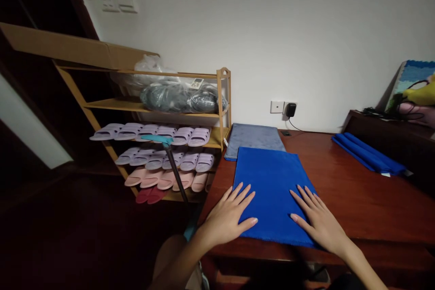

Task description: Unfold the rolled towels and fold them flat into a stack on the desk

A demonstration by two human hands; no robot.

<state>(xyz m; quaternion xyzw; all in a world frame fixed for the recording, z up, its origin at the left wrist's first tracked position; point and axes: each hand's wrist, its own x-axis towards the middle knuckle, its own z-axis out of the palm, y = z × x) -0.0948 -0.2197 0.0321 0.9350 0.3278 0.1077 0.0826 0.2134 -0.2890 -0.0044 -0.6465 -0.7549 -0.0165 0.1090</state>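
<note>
A blue cloth (268,190) lies flat near the front edge of the wooden table (353,199). Its left edge is under my left hand (231,213), which rests palm down with the fingers spread. On the opposite edge, my right hand (316,215) also lies flat, fingers stretched out over the cloth. Just behind, partly covered by the blue cloth, is a grey-blue cloth (254,138) with a white tag at its left side. Two rolled or folded blue cloths (370,154) lie farther right on the table.
Left of the table stands a wooden shoe rack (220,122) with several lilac slippers (200,136), pink slippers and plastic-wrapped bundles (180,97). A pole with a teal head (158,139) leans before it. A black charger (291,109) is plugged into the wall.
</note>
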